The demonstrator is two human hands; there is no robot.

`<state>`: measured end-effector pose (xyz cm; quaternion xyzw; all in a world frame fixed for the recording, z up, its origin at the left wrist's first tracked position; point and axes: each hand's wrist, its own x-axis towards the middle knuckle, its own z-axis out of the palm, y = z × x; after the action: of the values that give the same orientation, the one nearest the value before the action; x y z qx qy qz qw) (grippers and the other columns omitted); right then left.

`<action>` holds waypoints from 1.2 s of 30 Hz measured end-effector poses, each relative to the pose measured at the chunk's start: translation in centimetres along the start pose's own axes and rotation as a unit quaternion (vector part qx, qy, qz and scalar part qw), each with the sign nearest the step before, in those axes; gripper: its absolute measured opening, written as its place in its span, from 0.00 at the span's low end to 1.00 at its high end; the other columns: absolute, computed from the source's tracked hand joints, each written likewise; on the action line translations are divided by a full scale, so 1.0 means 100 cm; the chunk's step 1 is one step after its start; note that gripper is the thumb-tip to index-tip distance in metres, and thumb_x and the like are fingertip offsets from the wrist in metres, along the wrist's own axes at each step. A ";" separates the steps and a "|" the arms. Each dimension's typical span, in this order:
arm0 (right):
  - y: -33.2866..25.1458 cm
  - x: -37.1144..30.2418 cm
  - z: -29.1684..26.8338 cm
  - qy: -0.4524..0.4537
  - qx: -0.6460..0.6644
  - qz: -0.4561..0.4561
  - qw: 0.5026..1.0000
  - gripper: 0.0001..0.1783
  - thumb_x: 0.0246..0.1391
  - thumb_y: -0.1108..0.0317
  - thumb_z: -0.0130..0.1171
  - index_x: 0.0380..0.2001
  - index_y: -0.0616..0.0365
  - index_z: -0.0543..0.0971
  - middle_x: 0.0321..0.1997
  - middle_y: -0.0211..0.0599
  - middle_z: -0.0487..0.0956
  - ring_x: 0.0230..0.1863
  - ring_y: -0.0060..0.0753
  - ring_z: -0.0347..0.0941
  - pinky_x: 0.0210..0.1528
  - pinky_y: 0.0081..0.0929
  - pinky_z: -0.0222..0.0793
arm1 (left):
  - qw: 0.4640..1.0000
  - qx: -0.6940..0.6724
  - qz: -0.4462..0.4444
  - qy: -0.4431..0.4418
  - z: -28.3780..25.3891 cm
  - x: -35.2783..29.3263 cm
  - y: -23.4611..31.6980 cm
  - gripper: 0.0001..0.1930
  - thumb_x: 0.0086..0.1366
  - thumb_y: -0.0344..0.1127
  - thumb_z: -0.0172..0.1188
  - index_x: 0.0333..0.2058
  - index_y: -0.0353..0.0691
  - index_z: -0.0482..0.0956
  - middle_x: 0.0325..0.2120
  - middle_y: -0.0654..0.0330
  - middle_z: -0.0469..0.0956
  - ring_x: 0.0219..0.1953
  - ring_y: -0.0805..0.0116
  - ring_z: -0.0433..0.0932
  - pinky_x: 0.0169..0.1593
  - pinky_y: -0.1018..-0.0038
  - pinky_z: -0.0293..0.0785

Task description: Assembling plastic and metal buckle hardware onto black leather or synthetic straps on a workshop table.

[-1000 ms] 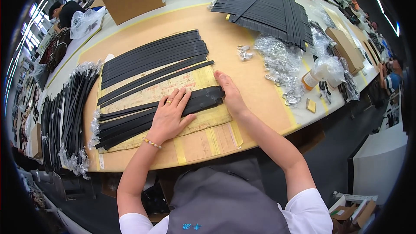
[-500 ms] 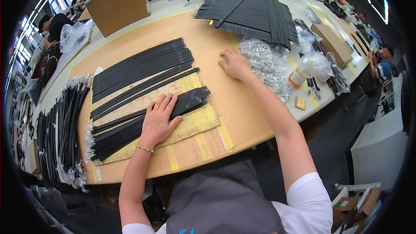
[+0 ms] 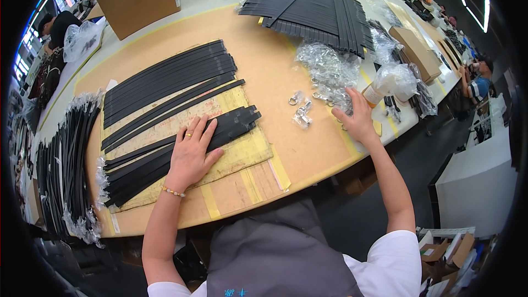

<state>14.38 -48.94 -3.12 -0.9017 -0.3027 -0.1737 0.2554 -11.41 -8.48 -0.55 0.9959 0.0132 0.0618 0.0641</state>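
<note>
Several black straps (image 3: 234,125) sit right under your left hand (image 3: 190,157), on the near half of the yellow board (image 3: 242,151) on the table (image 3: 297,157). Their long axis runs lower left to upper right, so the bare ends point off to the right and a bit away from you. They're bunched tight at that end and fan out toward the left, where the tips have clear plastic (image 3: 102,179) on them.

Your left hand's lying palm down across the middle of them, fingers pointing away from you and close together, thumb stuck out to the right. It's flat on top, not wrapped round anything. Forearm comes up from the lower edge, tilted slightly right.

Your right hand's well apart from the straps, over by the near end of the bagged hooks (image 3: 327,69), bottle (image 3: 374,96) just beyond. Thumb and fingers are apart there, with the hand tipped up and left; can't tell if it touches the bags. A few loose hooks (image 3: 301,113) lie between your hands. Farther up the board, another strap row (image 3: 170,80) slants the same way.
</note>
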 end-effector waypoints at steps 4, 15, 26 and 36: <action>-0.023 0.002 0.033 -0.030 -0.066 0.052 0.996 0.48 0.57 0.38 0.61 0.70 0.59 0.63 0.72 0.64 0.59 0.74 0.61 0.52 0.74 0.55 0.41 | 1.000 0.005 0.007 -0.006 -0.001 -0.006 0.003 0.36 0.70 0.55 0.55 0.71 0.45 0.63 0.73 0.52 0.56 0.75 0.53 0.53 0.75 0.54 0.47; -0.071 0.086 0.113 -0.031 -0.002 0.171 0.985 0.47 0.61 0.34 0.53 0.69 0.62 0.64 0.72 0.69 0.55 0.76 0.63 0.44 0.75 0.59 0.33 | 1.000 0.002 0.020 -0.002 0.001 -0.002 -0.003 0.34 0.71 0.55 0.53 0.71 0.47 0.63 0.73 0.54 0.57 0.75 0.55 0.53 0.74 0.55 0.47; -0.122 0.021 0.009 -0.213 0.093 0.060 0.971 0.15 0.49 0.63 0.70 0.39 0.58 0.81 0.39 0.36 0.77 0.37 0.34 0.75 0.42 0.32 0.73 | 0.983 -0.146 0.026 0.110 -0.008 0.012 0.019 0.22 0.57 0.37 0.72 0.48 0.39 0.76 0.49 0.55 0.74 0.58 0.53 0.69 0.65 0.58 0.60; -0.105 0.044 0.029 -0.193 0.256 0.089 0.943 0.11 0.51 0.69 0.68 0.37 0.60 0.81 0.37 0.34 0.81 0.39 0.30 0.78 0.44 0.31 0.73 | 0.979 -0.134 0.030 0.153 0.001 0.028 0.028 0.10 0.55 0.30 0.71 0.32 0.38 0.77 0.32 0.57 0.77 0.41 0.57 0.76 0.48 0.65 0.74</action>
<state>11.47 -38.08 0.29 -0.8453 -0.2988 0.1106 0.4289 -8.52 -11.21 0.04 0.9570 -0.0151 0.2168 0.1919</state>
